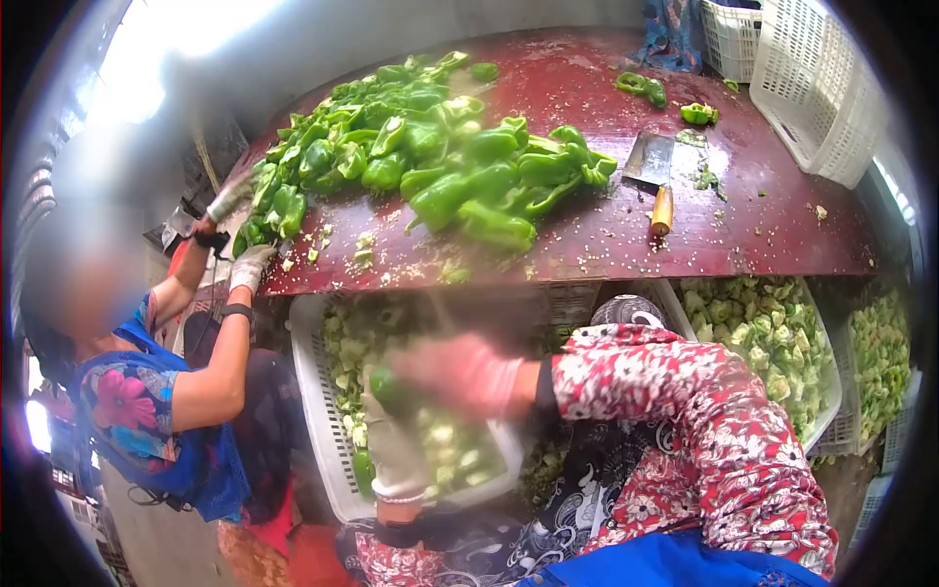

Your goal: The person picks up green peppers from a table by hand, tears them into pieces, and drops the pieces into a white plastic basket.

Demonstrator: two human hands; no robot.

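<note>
My left hand (395, 445), in a pale work glove, is over the white crate of cut pepper pieces below the table edge. A green pepper (384, 384) shows at its fingers, partly covered by the glove. My right hand (460, 374), in a pinkish glove, is right beside it and smeared by motion, so I cannot tell what its fingers hold. Under both hands the white crate (311, 391) holds pale green pepper cores and bits. A darker green pepper piece (363, 473) lies near its left wall.
On the red table (587, 259) lies a heap of opened green peppers (421, 147). A cleaver (653, 176) rests to its right among scattered seeds. At left, a co-worker's gloved hands (249, 269) reach to the heap. Another filled crate (817, 396) stands at right.
</note>
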